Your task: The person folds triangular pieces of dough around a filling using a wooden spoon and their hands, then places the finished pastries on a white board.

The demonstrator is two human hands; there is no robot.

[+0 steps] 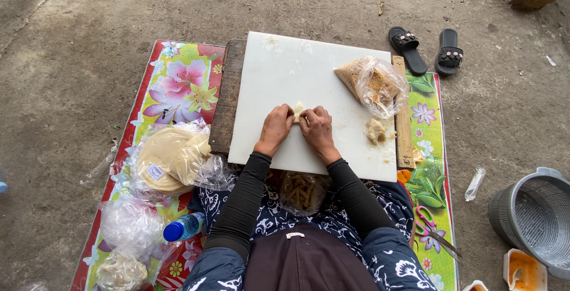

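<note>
Both my hands meet over the middle of a white cutting board [285, 71]. My left hand [276, 126] and my right hand [316, 126] pinch a small pale piece of dough wrapper [298, 110] between their fingertips. Whether filling lies inside it is hidden by my fingers. A small lump of pale filling [376, 130] lies on the board to the right of my right hand. A clear bag of brownish crumbly filling [373, 83] rests at the board's far right.
A wooden plank [225, 98] under the board lies on a flowered mat [178, 83]. Bagged round wrappers [169, 159], a blue-capped bottle [184, 227], a bag of rolled pieces [303, 191] on my lap, scissors [432, 227], black sandals [426, 50], a grey basket [534, 217].
</note>
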